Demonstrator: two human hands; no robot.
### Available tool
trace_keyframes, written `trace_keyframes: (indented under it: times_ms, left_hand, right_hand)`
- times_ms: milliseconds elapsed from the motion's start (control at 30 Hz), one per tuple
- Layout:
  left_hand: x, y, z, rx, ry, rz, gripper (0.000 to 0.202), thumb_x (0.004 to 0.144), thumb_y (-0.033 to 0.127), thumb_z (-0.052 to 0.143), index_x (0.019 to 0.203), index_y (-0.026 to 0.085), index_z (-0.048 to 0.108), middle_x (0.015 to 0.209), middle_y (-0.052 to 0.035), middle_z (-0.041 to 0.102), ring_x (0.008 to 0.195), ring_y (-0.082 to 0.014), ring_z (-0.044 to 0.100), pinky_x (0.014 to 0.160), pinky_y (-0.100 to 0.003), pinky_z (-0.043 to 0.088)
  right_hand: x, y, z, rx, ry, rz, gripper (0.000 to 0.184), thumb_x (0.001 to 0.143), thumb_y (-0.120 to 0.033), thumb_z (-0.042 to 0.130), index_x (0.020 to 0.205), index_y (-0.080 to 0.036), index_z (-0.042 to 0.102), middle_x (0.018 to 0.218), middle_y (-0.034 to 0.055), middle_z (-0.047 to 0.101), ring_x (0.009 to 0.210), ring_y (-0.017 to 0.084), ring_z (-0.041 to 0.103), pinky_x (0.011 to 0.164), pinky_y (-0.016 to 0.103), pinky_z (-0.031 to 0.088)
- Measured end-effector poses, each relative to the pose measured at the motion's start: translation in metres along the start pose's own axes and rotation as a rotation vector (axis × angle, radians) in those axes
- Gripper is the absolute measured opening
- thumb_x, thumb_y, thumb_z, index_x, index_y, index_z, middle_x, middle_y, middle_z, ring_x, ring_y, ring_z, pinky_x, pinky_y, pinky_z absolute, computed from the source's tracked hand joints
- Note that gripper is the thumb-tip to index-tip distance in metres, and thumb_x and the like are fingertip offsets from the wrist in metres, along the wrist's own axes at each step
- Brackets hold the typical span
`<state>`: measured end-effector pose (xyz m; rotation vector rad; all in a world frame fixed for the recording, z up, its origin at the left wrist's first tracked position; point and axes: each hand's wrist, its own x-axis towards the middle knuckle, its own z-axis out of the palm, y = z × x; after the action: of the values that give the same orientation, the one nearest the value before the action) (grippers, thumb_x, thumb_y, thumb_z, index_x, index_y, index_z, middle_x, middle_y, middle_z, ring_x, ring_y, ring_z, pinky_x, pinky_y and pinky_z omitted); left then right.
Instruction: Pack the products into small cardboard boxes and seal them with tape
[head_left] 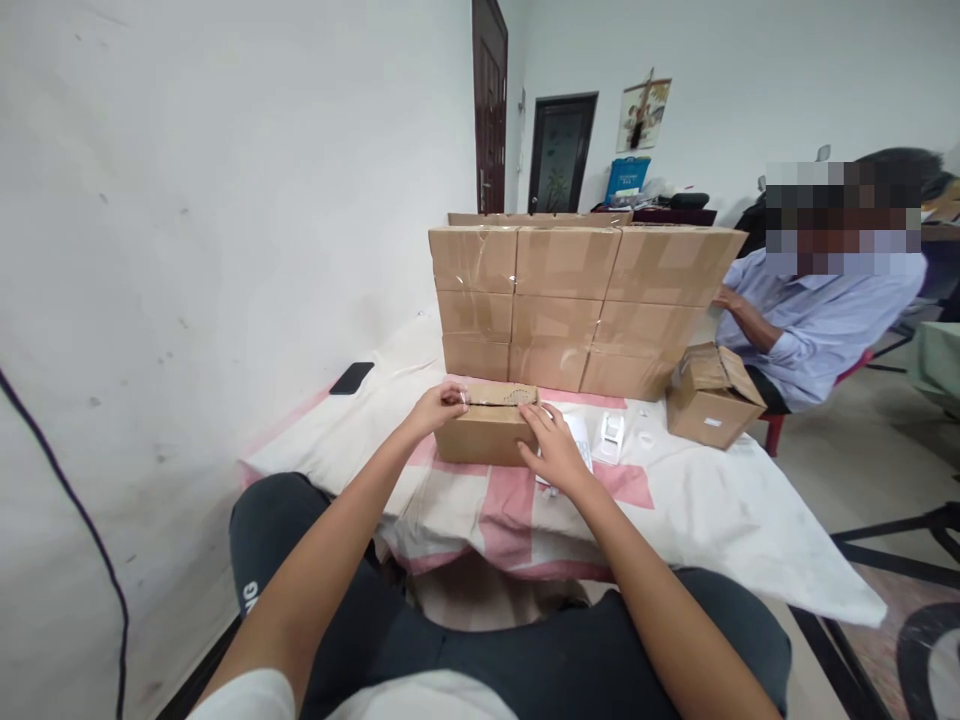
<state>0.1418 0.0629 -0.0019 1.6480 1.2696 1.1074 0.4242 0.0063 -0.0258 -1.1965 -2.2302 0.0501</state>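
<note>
A small brown cardboard box (480,435) sits on the cloth-covered table (697,510) in front of me. My left hand (439,405) rests on the box's top left corner, fingers curled against the flap. My right hand (553,452) lies on the box's right end, fingers pressed flat on the top flap. The top flaps are almost closed, with a narrow gap along the seam. A white tape dispenser (610,437) stands just to the right of my right hand.
A wall of stacked, taped boxes (570,300) rises behind the small box. An open box (709,400) sits at the table's right edge beside a seated person in a blue shirt (817,320). A black phone (351,378) lies at the left.
</note>
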Motion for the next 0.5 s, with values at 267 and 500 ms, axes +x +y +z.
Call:
trace_keyframes:
  times_ms: [267, 500]
  left_hand:
    - [0.005, 0.001, -0.014, 0.227, 0.027, 0.024, 0.08, 0.061, 0.04, 0.085, 0.133, 0.028, 0.052, 0.144, -0.0119, 0.055, 0.136, -0.0334, 0.047, 0.109, -0.048, 0.04]
    - [0.015, -0.002, -0.007, 0.395, 0.075, -0.006, 0.077, 0.072, 0.045, 0.075, 0.139, 0.031, 0.041, 0.136, -0.0106, 0.059, 0.128, -0.0312, 0.054, 0.105, -0.049, 0.041]
  right_hand:
    - [0.0, 0.0, 0.0, 0.008, -0.005, -0.005, 0.063, 0.089, -0.03, 0.054, 0.15, -0.018, 0.042, 0.153, 0.0091, 0.046, 0.141, 0.035, 0.029, 0.111, 0.057, 0.039]
    - [0.0, 0.0, 0.002, 0.021, 0.009, -0.015, 0.063, 0.089, -0.03, 0.054, 0.15, -0.02, 0.042, 0.154, 0.0091, 0.046, 0.142, 0.036, 0.029, 0.111, 0.059, 0.039]
